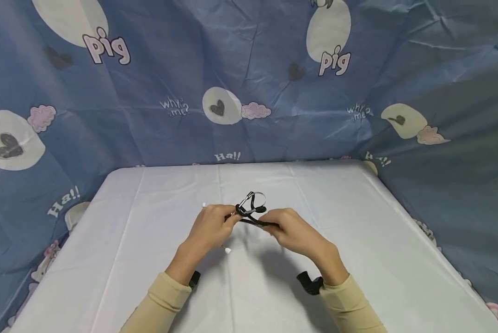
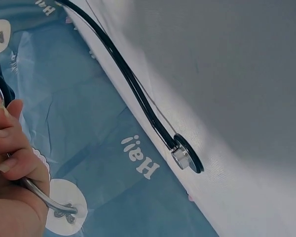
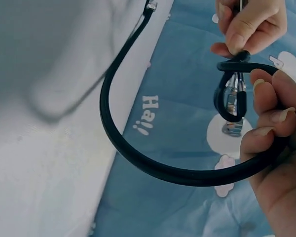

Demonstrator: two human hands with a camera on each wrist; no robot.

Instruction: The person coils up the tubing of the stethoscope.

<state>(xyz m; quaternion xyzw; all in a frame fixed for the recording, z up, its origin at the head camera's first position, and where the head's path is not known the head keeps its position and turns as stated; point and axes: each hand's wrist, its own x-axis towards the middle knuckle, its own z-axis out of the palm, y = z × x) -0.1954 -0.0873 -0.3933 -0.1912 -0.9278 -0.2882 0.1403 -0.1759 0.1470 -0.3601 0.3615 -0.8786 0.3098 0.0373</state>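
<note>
A stethoscope with black tubing (image 1: 252, 222) is held up above the white table between both hands. My left hand (image 1: 210, 226) grips its metal ear tubes, whose white ear tips (image 1: 227, 250) stick out on either side. The right hand (image 1: 296, 231) curls round the black tubing. Between the hands the tubing forms a small loop beside shiny metal parts (image 3: 233, 103); how they are joined is not clear. In the left wrist view the tubing hangs in a long curve down to the round chest piece (image 2: 182, 155). Palms partly hide the held lengths.
A white cloth-covered table (image 1: 157, 194) lies beneath the hands. Blue printed fabric (image 1: 182, 55) hangs behind it and along both sides. Black wrist mounts (image 1: 310, 283) show at the sleeve ends.
</note>
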